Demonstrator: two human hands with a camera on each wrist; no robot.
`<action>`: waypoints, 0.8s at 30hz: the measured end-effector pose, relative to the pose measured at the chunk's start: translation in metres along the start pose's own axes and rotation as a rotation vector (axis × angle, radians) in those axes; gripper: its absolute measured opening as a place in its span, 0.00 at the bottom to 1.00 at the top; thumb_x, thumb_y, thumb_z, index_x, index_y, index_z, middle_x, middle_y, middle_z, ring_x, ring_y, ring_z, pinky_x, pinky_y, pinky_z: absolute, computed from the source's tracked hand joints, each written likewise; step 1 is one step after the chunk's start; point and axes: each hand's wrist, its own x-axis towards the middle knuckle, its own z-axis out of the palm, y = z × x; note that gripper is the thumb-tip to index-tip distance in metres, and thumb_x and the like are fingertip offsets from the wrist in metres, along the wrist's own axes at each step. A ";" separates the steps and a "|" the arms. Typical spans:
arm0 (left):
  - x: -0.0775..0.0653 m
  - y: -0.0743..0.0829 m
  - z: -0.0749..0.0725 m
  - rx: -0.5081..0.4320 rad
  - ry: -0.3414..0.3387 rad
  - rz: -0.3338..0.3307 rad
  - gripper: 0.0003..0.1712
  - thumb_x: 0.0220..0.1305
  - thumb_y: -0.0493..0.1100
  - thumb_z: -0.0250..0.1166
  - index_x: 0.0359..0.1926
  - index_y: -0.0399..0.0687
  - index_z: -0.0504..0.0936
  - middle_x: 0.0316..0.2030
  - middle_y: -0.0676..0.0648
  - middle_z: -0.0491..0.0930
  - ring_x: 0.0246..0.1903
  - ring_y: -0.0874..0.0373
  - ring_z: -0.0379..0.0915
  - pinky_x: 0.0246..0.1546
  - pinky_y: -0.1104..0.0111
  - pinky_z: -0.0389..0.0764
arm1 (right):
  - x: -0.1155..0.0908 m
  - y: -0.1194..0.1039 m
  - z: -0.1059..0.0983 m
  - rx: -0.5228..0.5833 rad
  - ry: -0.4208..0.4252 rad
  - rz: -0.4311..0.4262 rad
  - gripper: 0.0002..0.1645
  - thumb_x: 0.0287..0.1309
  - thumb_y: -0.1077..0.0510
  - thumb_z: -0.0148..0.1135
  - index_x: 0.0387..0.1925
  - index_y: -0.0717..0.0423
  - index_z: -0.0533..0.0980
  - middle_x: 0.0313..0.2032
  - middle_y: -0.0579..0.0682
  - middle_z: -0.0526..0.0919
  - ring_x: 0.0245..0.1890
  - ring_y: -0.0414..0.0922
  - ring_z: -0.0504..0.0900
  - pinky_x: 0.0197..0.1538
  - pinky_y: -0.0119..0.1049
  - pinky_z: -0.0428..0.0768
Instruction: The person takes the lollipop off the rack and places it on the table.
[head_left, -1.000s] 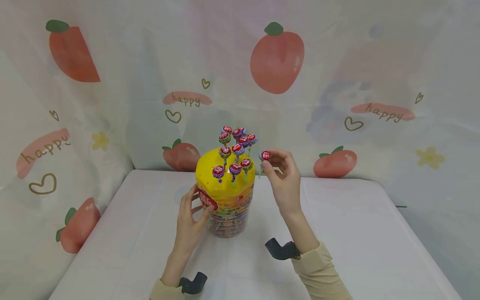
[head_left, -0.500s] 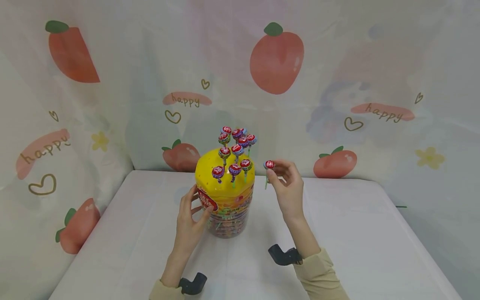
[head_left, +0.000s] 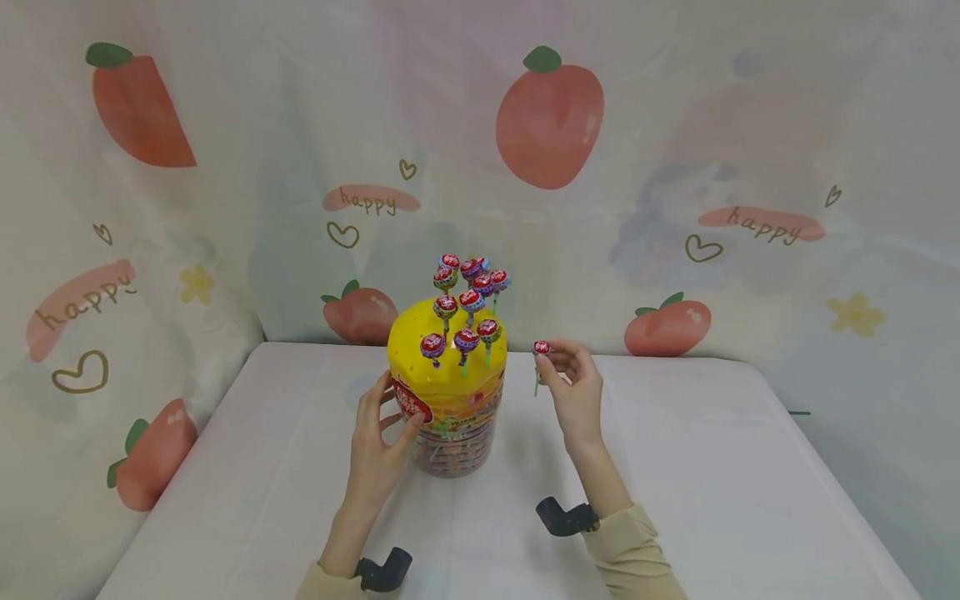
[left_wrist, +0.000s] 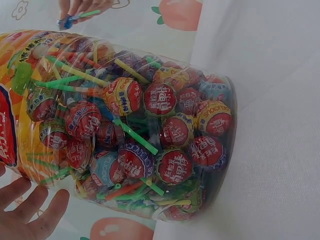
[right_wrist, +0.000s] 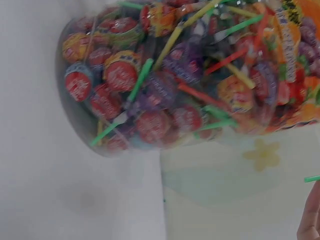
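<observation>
A big clear jar of wrapped lollipops with a yellow lid stands upright on the table. Several lollipops stick up out of the lid. At the jar's left side, my left hand holds it, thumb in front and fingers round the side. To the right, apart from the jar, my right hand pinches one lollipop by its wrapped head, the green stick pointing down. The right wrist view catches only that stick and part of the hand.
A white cloth covers the table, and a fruit-printed curtain hangs behind and beside it. A black bent piece sits at the right wrist, and another black piece at the left.
My right hand has come down and slightly right with its lollipop, farther from the lid. My left hand and the jar have kept their places.
</observation>
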 end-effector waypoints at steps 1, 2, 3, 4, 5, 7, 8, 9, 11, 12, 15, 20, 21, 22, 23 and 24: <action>0.000 0.000 0.000 0.002 0.000 0.001 0.44 0.60 0.44 0.68 0.73 0.52 0.56 0.65 0.44 0.65 0.62 0.50 0.66 0.51 0.53 0.81 | 0.000 0.003 0.000 -0.001 0.004 0.011 0.17 0.60 0.65 0.62 0.51 0.63 0.74 0.33 0.41 0.78 0.31 0.35 0.77 0.36 0.22 0.81; 0.000 -0.001 0.000 0.004 0.001 0.003 0.44 0.60 0.44 0.68 0.73 0.52 0.56 0.65 0.44 0.65 0.62 0.50 0.66 0.51 0.52 0.81 | 0.001 0.006 0.000 -0.001 0.009 0.022 0.17 0.60 0.65 0.62 0.50 0.63 0.74 0.33 0.41 0.78 0.31 0.35 0.77 0.36 0.22 0.81; 0.000 -0.001 0.000 0.005 0.002 0.005 0.44 0.60 0.44 0.68 0.73 0.52 0.56 0.65 0.44 0.65 0.62 0.50 0.66 0.51 0.52 0.81 | 0.001 0.010 -0.001 0.000 0.016 0.031 0.16 0.60 0.65 0.62 0.50 0.64 0.74 0.32 0.41 0.78 0.30 0.34 0.76 0.35 0.22 0.81; 0.000 -0.001 0.001 0.007 0.003 0.007 0.44 0.60 0.44 0.68 0.73 0.52 0.56 0.65 0.44 0.65 0.62 0.50 0.66 0.51 0.52 0.81 | 0.002 0.013 -0.001 -0.003 0.023 0.042 0.16 0.59 0.65 0.62 0.50 0.64 0.74 0.32 0.40 0.78 0.30 0.33 0.76 0.35 0.22 0.80; 0.000 -0.002 0.001 0.007 0.004 0.008 0.43 0.60 0.44 0.68 0.73 0.52 0.56 0.65 0.44 0.65 0.62 0.50 0.66 0.51 0.52 0.81 | 0.003 0.016 -0.001 -0.001 0.030 0.052 0.16 0.59 0.65 0.62 0.49 0.65 0.74 0.31 0.40 0.78 0.30 0.33 0.76 0.34 0.22 0.80; 0.000 -0.002 0.001 0.005 0.005 0.010 0.43 0.60 0.44 0.68 0.73 0.53 0.56 0.65 0.44 0.65 0.62 0.50 0.66 0.51 0.52 0.81 | 0.004 0.024 -0.002 -0.007 0.042 0.073 0.17 0.59 0.65 0.63 0.49 0.66 0.74 0.31 0.39 0.77 0.29 0.32 0.77 0.34 0.21 0.80; 0.000 -0.002 0.001 0.005 0.005 0.010 0.43 0.60 0.44 0.68 0.73 0.53 0.56 0.65 0.44 0.65 0.62 0.50 0.66 0.51 0.52 0.81 | 0.004 0.028 -0.002 -0.011 0.046 0.085 0.17 0.59 0.64 0.63 0.49 0.66 0.73 0.31 0.39 0.77 0.29 0.31 0.77 0.34 0.21 0.80; 0.000 -0.003 0.001 0.003 0.005 0.010 0.43 0.60 0.44 0.68 0.73 0.53 0.56 0.65 0.44 0.65 0.62 0.50 0.66 0.51 0.52 0.81 | 0.005 0.033 -0.002 -0.013 0.051 0.099 0.17 0.59 0.64 0.63 0.50 0.66 0.73 0.31 0.39 0.77 0.29 0.31 0.77 0.33 0.21 0.80; 0.000 -0.003 0.001 0.001 0.006 0.010 0.43 0.60 0.44 0.68 0.73 0.53 0.57 0.65 0.44 0.65 0.62 0.50 0.66 0.51 0.52 0.81 | 0.006 0.041 -0.003 -0.020 0.057 0.126 0.18 0.60 0.63 0.63 0.50 0.66 0.73 0.31 0.39 0.77 0.29 0.30 0.77 0.33 0.21 0.80; 0.000 -0.002 0.001 0.001 0.006 0.010 0.44 0.60 0.44 0.68 0.73 0.53 0.57 0.65 0.44 0.66 0.62 0.50 0.66 0.51 0.52 0.81 | 0.006 0.045 -0.003 -0.026 0.059 0.141 0.18 0.60 0.62 0.63 0.50 0.66 0.73 0.31 0.39 0.77 0.29 0.30 0.77 0.33 0.21 0.80; 0.000 -0.002 0.001 0.000 0.005 0.009 0.44 0.59 0.44 0.68 0.73 0.53 0.57 0.65 0.44 0.66 0.62 0.50 0.66 0.51 0.52 0.81 | 0.007 0.055 -0.002 -0.021 0.068 0.180 0.17 0.60 0.63 0.63 0.50 0.66 0.73 0.30 0.39 0.77 0.28 0.30 0.77 0.32 0.21 0.80; 0.000 -0.002 0.001 0.000 0.003 0.000 0.44 0.60 0.45 0.68 0.73 0.54 0.56 0.65 0.45 0.65 0.62 0.50 0.66 0.52 0.53 0.81 | 0.008 0.068 -0.002 -0.014 0.079 0.237 0.17 0.60 0.63 0.62 0.49 0.66 0.72 0.29 0.38 0.77 0.27 0.30 0.78 0.31 0.22 0.80; 0.000 -0.002 0.001 0.001 0.003 -0.001 0.44 0.60 0.45 0.68 0.73 0.54 0.56 0.65 0.45 0.65 0.62 0.50 0.66 0.51 0.53 0.81 | 0.007 0.071 -0.002 -0.017 0.079 0.246 0.17 0.60 0.62 0.62 0.49 0.66 0.72 0.29 0.38 0.77 0.26 0.30 0.78 0.31 0.22 0.80; 0.000 -0.002 0.001 -0.001 0.003 -0.002 0.44 0.60 0.45 0.68 0.73 0.54 0.56 0.65 0.45 0.65 0.62 0.50 0.66 0.52 0.53 0.81 | 0.007 0.073 -0.002 -0.017 0.078 0.256 0.18 0.60 0.62 0.63 0.49 0.67 0.72 0.29 0.38 0.77 0.26 0.30 0.78 0.31 0.22 0.80; 0.000 -0.002 0.001 -0.003 0.003 -0.003 0.44 0.60 0.44 0.68 0.73 0.54 0.56 0.65 0.45 0.65 0.62 0.50 0.66 0.52 0.53 0.81 | 0.007 0.075 -0.002 -0.018 0.079 0.264 0.17 0.60 0.63 0.63 0.49 0.66 0.72 0.28 0.38 0.77 0.26 0.30 0.78 0.31 0.22 0.80; 0.000 -0.002 0.001 -0.005 0.002 -0.004 0.43 0.60 0.44 0.68 0.73 0.54 0.56 0.65 0.45 0.65 0.62 0.51 0.66 0.52 0.52 0.81 | 0.007 0.078 -0.002 -0.020 0.077 0.272 0.18 0.60 0.63 0.63 0.49 0.67 0.72 0.28 0.38 0.77 0.26 0.30 0.78 0.31 0.22 0.80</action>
